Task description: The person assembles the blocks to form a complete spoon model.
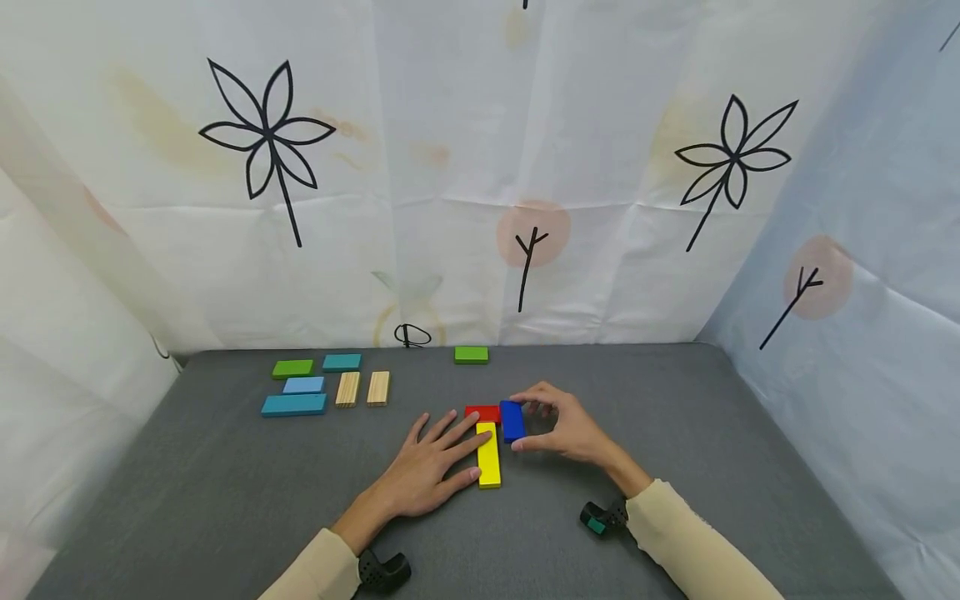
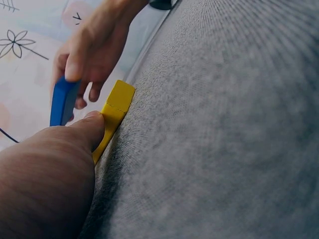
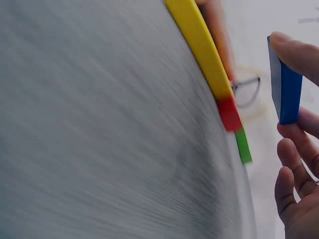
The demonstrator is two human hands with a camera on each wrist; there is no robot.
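With thumb and fingertips my right hand [image 1: 570,432] pinches a blue block [image 1: 512,422] by its two ends. The right wrist view shows this blue block [image 3: 289,97] held up off the table. My left hand [image 1: 422,473] lies with spread, straight fingers, its fingertips on a yellow block [image 1: 489,467] and on a red block [image 1: 489,413]. The yellow block lies lengthwise away from me, and the red one lies crosswise at its far end. In the left wrist view the thumb touches the side of the yellow block [image 2: 115,108].
A green block [image 1: 471,356] lies near the back edge of the grey table [image 1: 247,500]. At the back left lie another green block [image 1: 292,369], several blue-toned blocks [image 1: 293,406] and two plain wooden pieces [image 1: 348,389]. A patterned white cloth [image 1: 450,167] hangs behind.
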